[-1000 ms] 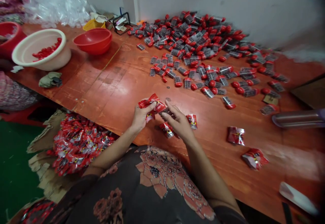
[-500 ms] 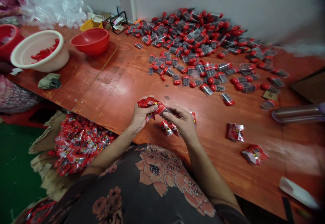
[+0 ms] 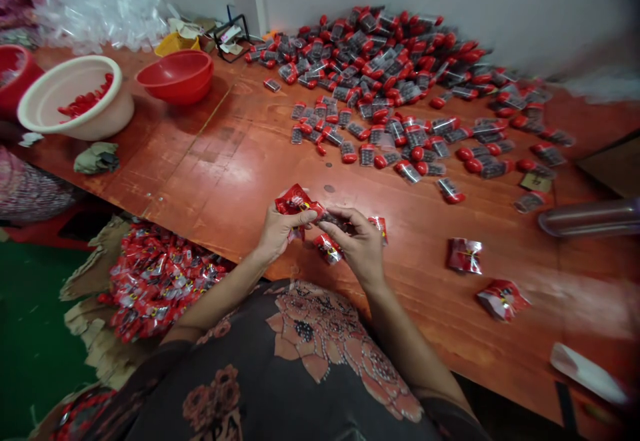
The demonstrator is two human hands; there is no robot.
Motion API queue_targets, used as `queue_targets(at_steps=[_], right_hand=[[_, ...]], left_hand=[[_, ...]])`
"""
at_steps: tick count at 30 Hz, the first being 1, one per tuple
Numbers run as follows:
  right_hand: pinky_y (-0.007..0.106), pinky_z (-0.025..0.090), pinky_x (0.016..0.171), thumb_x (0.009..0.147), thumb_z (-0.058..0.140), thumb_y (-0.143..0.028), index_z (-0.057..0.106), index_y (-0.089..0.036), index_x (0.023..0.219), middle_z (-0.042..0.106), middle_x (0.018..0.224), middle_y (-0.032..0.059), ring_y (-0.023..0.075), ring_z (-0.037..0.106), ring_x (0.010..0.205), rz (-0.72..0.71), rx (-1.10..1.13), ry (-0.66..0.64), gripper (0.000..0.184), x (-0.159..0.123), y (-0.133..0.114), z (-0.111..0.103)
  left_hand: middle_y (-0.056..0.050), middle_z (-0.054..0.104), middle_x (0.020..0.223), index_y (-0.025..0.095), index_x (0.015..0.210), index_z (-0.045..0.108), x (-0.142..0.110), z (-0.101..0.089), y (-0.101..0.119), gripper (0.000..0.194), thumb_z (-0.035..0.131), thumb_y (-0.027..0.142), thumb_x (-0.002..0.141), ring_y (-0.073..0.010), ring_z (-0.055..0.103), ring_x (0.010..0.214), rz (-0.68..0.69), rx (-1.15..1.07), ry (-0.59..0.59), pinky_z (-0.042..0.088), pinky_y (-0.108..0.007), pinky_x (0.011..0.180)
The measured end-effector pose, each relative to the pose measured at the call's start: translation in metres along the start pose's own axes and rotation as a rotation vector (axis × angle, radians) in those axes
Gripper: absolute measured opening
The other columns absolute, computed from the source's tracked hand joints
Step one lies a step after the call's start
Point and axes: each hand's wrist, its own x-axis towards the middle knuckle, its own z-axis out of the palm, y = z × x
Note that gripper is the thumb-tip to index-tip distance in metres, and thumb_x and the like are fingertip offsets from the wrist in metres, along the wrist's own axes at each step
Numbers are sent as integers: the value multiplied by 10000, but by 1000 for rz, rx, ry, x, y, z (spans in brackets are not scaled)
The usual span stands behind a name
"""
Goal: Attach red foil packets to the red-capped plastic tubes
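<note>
A left hand (image 3: 283, 231) clenches a crinkled red foil packet (image 3: 295, 200) while a right hand (image 3: 357, 248) pinches a clear plastic tube (image 3: 333, 219) of dark pieces, its end against the packet, just above a varnished wooden table (image 3: 225, 161). Loose foil packets (image 3: 464, 256) lie nearby, and a sprawling heap of round-capped red tubes (image 3: 370, 54) spreads along the wall (image 3: 500, 1). More packets (image 3: 160, 281) pile on torn cardboard (image 3: 85, 274) below the table's edge, while a cream plastic basin (image 3: 100, 61) and a red bowl (image 3: 175, 71) stand farther off.
</note>
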Motion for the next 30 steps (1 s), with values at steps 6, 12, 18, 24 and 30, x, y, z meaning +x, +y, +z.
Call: queue_targets(at_steps=[6,12,18,24,30], right_hand=[[412,578,827,836,683,-336,685,-260,1061,735,1022,45,207,694,904,184,219,10,238,-11,6,8],[436,555,888,839,690,-324,693,-280,1046,703,1043,51,217,660,977,30,7,156,212,-21,13,12],[424,571,868,822,693,-312,673,-261,1018,717,995,35,200,680,918,192,233,133,204,-19,14,15],[433,556,909,787,725,-285,702,-287,1011,681,1000,24,195,666,927,211,267,97,225,-12,17,2],[449,540,970,816,684,-250,641,-372,1246,607,1134,37,218,630,1067,112,172,-108,449,-18,27,-7]], left_hand=[[-11,717,781,202,1002,717,1,-2,-1,502,879,149,531,-78,568,478,-103,30,-69,455,-208,451],[16,672,695,181,839,687,-4,8,-12,362,887,167,539,-67,547,486,-26,39,9,438,-202,474],[15,656,648,172,752,664,-5,11,-18,327,904,221,536,-74,530,479,-25,77,0,426,-212,473],[-5,659,640,174,703,672,1,2,-14,278,894,268,563,-77,520,441,-111,54,-61,424,-222,438],[26,631,598,176,714,662,-1,4,-16,321,906,230,513,-75,515,432,-61,83,20,423,-214,434]])
